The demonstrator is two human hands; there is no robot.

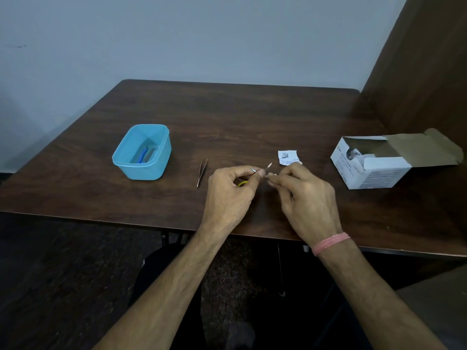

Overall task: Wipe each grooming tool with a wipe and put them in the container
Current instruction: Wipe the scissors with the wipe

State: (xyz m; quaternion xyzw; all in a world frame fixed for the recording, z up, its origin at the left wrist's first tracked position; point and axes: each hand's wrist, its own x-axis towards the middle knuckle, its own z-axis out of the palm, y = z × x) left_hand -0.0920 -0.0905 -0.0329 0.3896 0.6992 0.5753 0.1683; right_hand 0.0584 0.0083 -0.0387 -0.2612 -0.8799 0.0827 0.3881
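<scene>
My left hand (228, 190) grips scissors (255, 170), blades exposed, so my right hand (303, 195) can pinch the wipe (271, 176) over them.

Small yellow-handled scissors (255, 173) held above the table, tweezers (202, 172) lying flat beside blue container (141, 151).

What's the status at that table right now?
Left hand grips small scissors. Right hand pinches wipe. Tweezers wait beside container.
</scene>
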